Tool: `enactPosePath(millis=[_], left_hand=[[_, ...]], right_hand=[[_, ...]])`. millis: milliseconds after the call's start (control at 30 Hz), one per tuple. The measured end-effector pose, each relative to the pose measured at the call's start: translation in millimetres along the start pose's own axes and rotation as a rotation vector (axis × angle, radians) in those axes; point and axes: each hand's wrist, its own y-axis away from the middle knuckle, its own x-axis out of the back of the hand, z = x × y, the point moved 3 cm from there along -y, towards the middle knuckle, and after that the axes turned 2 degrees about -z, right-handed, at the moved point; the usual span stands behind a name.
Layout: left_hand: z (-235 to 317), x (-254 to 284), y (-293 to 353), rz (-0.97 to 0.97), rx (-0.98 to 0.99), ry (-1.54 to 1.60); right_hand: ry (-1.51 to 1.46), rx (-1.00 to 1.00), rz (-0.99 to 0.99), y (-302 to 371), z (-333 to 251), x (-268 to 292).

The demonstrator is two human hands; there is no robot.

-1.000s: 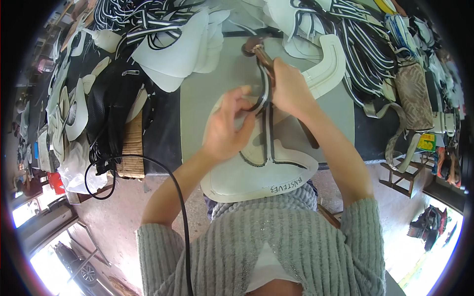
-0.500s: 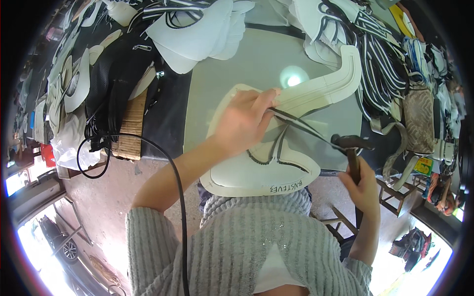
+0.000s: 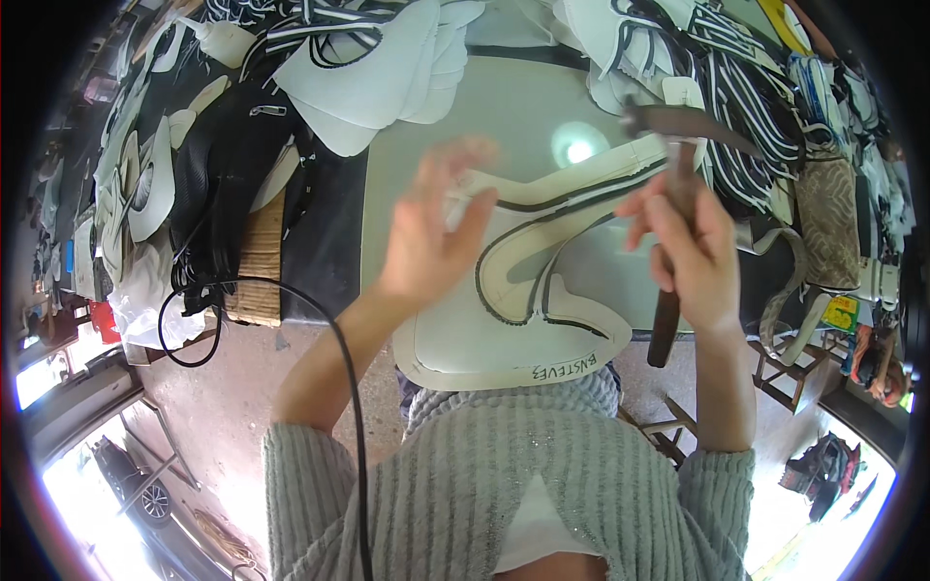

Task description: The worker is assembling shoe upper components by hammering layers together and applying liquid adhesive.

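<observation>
Gripping the hammer (image 3: 683,169) by its handle in a loosely closed right hand (image 3: 699,250), right of the white panel (image 3: 465,341); holding nothing visible in a spread, blurred left hand (image 3: 426,237) by the panel's left edge; cannot tell if touching. Might go wrong through slipping of the striped strip (image 3: 591,197) across the panel's far end, for want of pressing fingers, or through tipping of the panel, overhanging the black table (image 3: 329,223), if struck near its overhang. Underlaid with a grey mat (image 3: 523,116) beneath the panel; cluttered beyond it with stacked white pieces (image 3: 363,87), left with a black bag (image 3: 218,165), right with a patterned pouch (image 3: 828,221).
</observation>
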Motion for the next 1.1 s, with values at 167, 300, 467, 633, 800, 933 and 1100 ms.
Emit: enactPosePath(millis=[167, 300, 467, 633, 800, 933, 1100], left_hand=[[25, 8, 47, -0.276, -0.239, -0.421], [21, -7, 73, -0.457, -0.171, -0.521], [24, -9, 74, -0.454, -0.2, -0.548], [5, 2, 68, -0.364, -0.085, -0.361], [4, 26, 72, -0.062, -0.171, 0.025], [31, 1, 77, -0.42, -0.215, -0.446], [21, 1, 30, -0.102, -0.134, -0.273]], right_hand=[[0.391, 0.183, -0.386, -11, 28, -36], [0.7, 0.246, -0.349, -1, 42, -34], [0.459, -0.074, -0.241, 8, 55, -12], [0.501, 0.057, -0.265, 1, 39, -30], [0.871, 0.139, -0.34, 3, 51, -35], [0.785, 0.123, -0.261, -1, 43, -22], [0.838, 0.128, -0.141, 5, 18, -12]])
